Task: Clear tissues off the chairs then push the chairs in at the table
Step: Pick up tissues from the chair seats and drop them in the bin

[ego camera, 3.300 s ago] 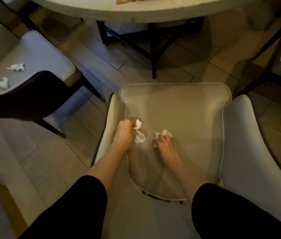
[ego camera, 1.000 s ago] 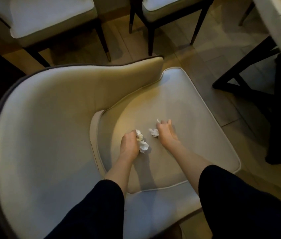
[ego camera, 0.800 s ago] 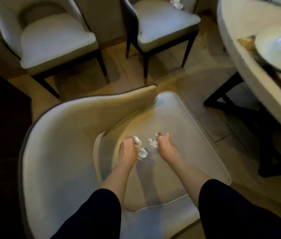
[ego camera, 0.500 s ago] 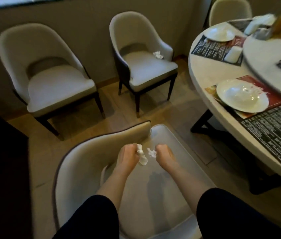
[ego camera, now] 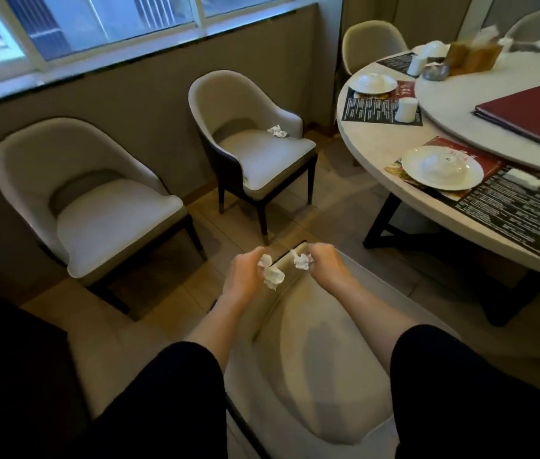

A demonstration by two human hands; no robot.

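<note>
My left hand (ego camera: 245, 276) grips crumpled white tissues (ego camera: 272, 274), and my right hand (ego camera: 325, 265) grips another white tissue (ego camera: 301, 260). Both hands are raised over the front of the near beige chair (ego camera: 311, 359), whose seat below them shows no tissue. A crumpled tissue (ego camera: 277, 131) lies at the back right of the seat of a second beige chair (ego camera: 262, 160) by the wall. A third chair (ego camera: 103, 207) stands to its left with a bare seat. The round table (ego camera: 378, 144) is at the right.
The table carries plates (ego camera: 441, 167), paper placemats, white cups, a red menu (ego camera: 530, 111) on a raised turntable and a tissue box. Its dark legs (ego camera: 381, 223) stand on the tiled floor. Two more chairs stand behind the table. A window runs along the wall.
My view has lifted from the near chair's seat toward the wall chairs and table. Both hands have risen off the seat, each still holding its tissues.
</note>
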